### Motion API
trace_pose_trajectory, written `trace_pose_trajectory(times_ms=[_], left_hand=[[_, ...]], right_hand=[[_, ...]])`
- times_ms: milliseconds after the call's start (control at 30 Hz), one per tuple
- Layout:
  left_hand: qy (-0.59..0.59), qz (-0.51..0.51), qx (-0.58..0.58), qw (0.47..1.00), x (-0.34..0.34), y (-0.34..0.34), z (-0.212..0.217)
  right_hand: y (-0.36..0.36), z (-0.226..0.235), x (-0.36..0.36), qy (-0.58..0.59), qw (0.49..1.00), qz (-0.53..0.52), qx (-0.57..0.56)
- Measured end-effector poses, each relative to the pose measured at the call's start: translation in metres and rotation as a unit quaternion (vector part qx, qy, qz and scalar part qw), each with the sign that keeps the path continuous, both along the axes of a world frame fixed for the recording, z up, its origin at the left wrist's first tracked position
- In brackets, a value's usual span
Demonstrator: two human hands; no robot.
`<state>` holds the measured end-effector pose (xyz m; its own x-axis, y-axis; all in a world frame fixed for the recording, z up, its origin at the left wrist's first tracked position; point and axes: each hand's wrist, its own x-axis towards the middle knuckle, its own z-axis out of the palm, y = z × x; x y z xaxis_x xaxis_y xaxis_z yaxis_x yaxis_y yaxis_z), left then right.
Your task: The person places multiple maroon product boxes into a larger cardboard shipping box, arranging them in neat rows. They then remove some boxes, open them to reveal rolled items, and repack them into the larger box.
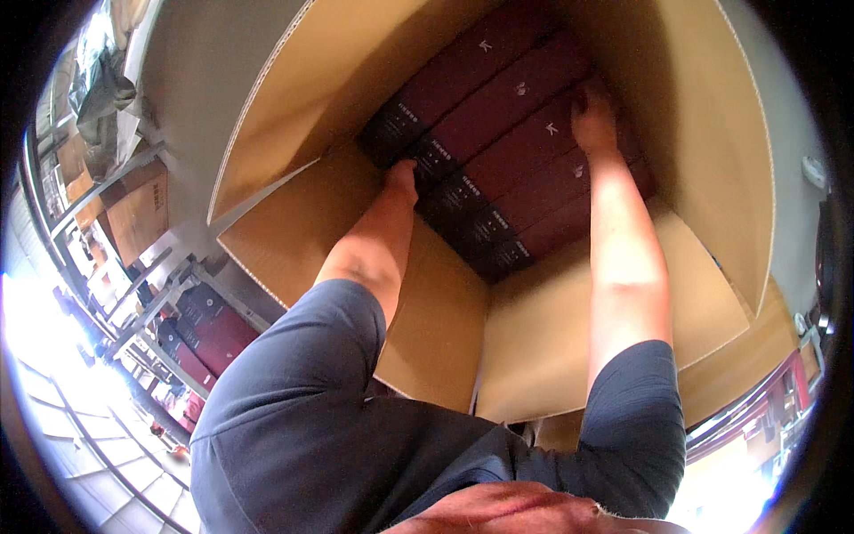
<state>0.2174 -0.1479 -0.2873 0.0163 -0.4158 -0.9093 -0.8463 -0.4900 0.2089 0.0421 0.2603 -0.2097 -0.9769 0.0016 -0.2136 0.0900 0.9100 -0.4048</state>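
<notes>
Deep inside a tall brown cardboard carton (pixel 685 285), several flat dark red boxes (pixel 520 133) with black end bands lie side by side. Reaching down on the left, my left hand (pixel 405 178) touches the black end of one box near the carton's inner wall; its fingers are mostly hidden. Farther in, my right hand (pixel 593 120) lies against the dark red boxes near their far end. Its thumb and fingers look spread apart, though the fingertips are in shadow.
The carton's raised flaps (pixel 267 98) stand around both forearms. At the left, a metal rack holds more dark red boxes (pixel 213 329), with a brown carton (pixel 138 214) and a grey plastic bag (pixel 102 98) above. A grey wall (pixel 187 80) is behind.
</notes>
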Motion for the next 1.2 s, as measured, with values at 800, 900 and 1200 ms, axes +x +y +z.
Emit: trace_pose_trajectory(times_ms=[800, 900, 1200], left_hand=[[-0.064, -0.212, -0.020, 0.975, 0.004, 0.022, 0.047], [-0.122, -0.391, -0.024, 0.912, -0.016, 0.030, 0.133], [-0.075, -0.754, 0.016, 0.653, -0.002, 0.048, 0.272]], right_hand=[[-0.033, 0.029, 0.028, 0.139, 0.989, -0.017, -0.042], [-0.022, 0.042, 0.138, -0.189, 0.973, -0.126, 0.031], [-0.034, 0.204, 0.266, -0.457, 0.875, -0.134, -0.084]])
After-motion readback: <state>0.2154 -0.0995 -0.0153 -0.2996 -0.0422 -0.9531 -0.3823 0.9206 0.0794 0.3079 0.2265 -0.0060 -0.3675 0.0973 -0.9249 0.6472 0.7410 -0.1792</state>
